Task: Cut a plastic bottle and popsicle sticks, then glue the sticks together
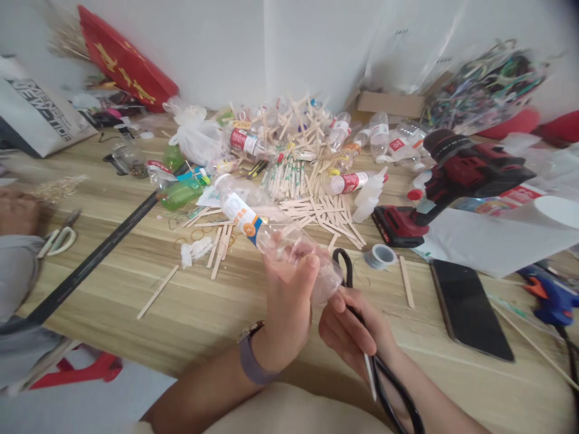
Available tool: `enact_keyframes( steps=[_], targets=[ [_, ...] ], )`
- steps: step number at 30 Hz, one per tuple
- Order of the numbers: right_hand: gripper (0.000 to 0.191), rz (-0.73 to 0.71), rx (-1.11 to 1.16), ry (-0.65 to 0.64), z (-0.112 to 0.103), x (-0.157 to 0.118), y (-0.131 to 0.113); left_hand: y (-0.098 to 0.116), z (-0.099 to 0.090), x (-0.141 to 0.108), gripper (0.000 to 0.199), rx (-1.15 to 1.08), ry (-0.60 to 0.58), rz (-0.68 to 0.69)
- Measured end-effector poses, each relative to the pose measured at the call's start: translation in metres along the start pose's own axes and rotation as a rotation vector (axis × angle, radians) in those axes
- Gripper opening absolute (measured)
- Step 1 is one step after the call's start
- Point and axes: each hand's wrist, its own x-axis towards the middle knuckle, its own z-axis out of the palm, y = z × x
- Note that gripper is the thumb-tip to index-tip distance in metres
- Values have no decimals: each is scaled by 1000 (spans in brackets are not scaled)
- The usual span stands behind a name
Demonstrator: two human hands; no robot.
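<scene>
A clear plastic bottle [289, 244] with a white, blue and orange label lies tilted in my left hand [289, 301], its neck pointing away to the upper left. The fingers of that hand are wrapped round the bottle's lower half, and a watch with a purple strap is on the wrist. My right hand [350, 328] is closed on black-handled scissors [395, 386], partly hidden by the fingers. One black handle loop rises beyond the hand, and a pale blade points down below it. The right fingertips are close to the bottle's base; whether they touch it I cannot tell.
Behind the bottle spread wooden craft sticks [325, 211] and several plastic bottles. To the right are a red cordless drill [465, 181], a tape roll [380, 257], a phone [470, 310] and a glue gun [554, 298]. Another person's hand [18, 211] rests at left near scissors [61, 235].
</scene>
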Motion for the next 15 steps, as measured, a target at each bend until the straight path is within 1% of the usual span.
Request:
enact_keyframes(
  steps=[1,3,5,6,7,9,10,14,15],
  targets=[
    [43,-15,-31,23,-2,-1,0,0,1,0,66,-28,0,28],
    [38,-127,-205,111,-9,-1,-2,-1,2,-2,70,-60,0,45],
    [34,-266,-396,191,-19,1,-4,-1,3,-4,71,-65,-4,5],
    [33,-312,-445,209,-23,2,-4,-1,4,-5,71,-66,-2,-7],
    [31,-325,-445,210,-25,3,-5,-1,4,-5,70,-66,1,-8],
    [31,-312,-425,206,-25,5,-6,-1,3,-5,71,-61,4,5],
    [33,-274,-377,185,-22,5,-6,-1,3,-4,71,-49,3,16],
    [37,32,87,21,-7,6,-5,-2,2,3,72,-19,-11,58],
    [38,83,174,-2,-3,5,-3,-3,2,4,73,-26,-12,59]
  ],
)
